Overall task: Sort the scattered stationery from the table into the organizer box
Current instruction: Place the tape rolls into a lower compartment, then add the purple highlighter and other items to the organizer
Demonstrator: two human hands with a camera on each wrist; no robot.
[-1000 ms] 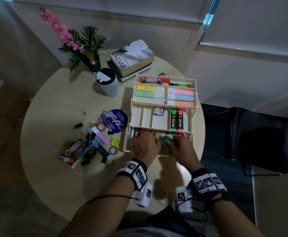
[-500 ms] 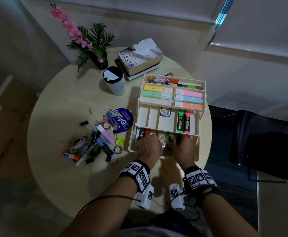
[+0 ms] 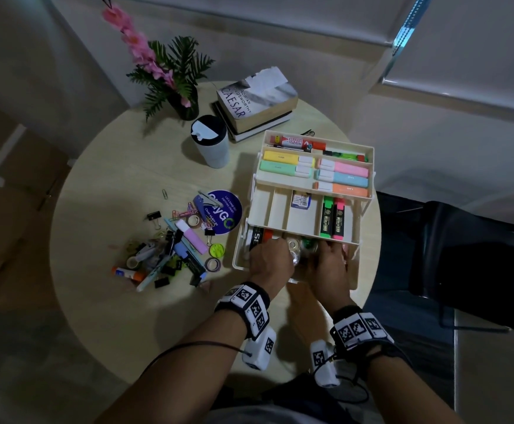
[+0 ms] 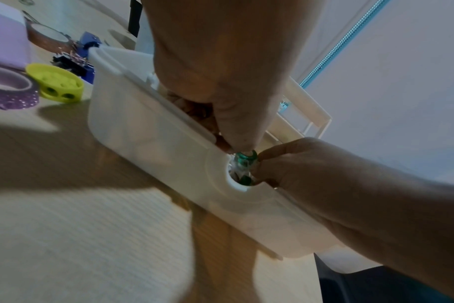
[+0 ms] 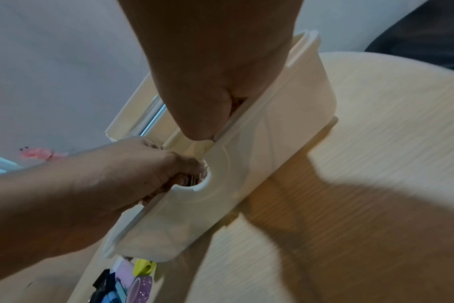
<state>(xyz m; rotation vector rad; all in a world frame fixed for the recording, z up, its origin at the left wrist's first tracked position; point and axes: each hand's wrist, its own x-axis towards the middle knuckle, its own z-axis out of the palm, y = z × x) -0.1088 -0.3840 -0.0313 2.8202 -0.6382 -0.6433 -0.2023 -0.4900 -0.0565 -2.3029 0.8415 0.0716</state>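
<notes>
While both hands work inside its lowest tier, the round wooden counter (image 3: 102, 301) carries everything else. Toward three o'clock on it stands the cream organizer box (image 3: 358, 272), its tiers stepped open: the top tray at twelve o'clock holds pastel highlighters (image 3: 283, 162) and markers, the middle tray holds a green and a pink highlighter (image 3: 332, 220) side by side, and the bottom tray lies nearest the person. At twelve o'clock of the counter a stack of books (image 3: 258, 102) sits beside a flower vase (image 3: 170, 75), with a lidded cup (image 3: 211, 142) just in front of them. At nine o'clock lies the scattered stationery pile (image 3: 170, 252): binder clips, pens, paper clips, a lilac highlighter (image 3: 191, 238), a purple tape roll (image 3: 212, 264) and a yellow-green sharpener (image 3: 216, 250), next to a round blue sticker (image 3: 223, 214).

The left hand (image 3: 271, 260) reaches into the bottom tray from seven o'clock, its fingers curled down, the thumb tip touching the top of a small green tape roll (image 4: 245, 161). The right hand (image 3: 329, 264) comes in from five o'clock and pinches that same roll between its fingertips (image 4: 262, 157), just behind the round notch in the box's front wall. Clear tape rolls (image 3: 293, 244) sit between the two hands in the tray. Whether the left hand actually grips the green roll cannot be told.
</notes>
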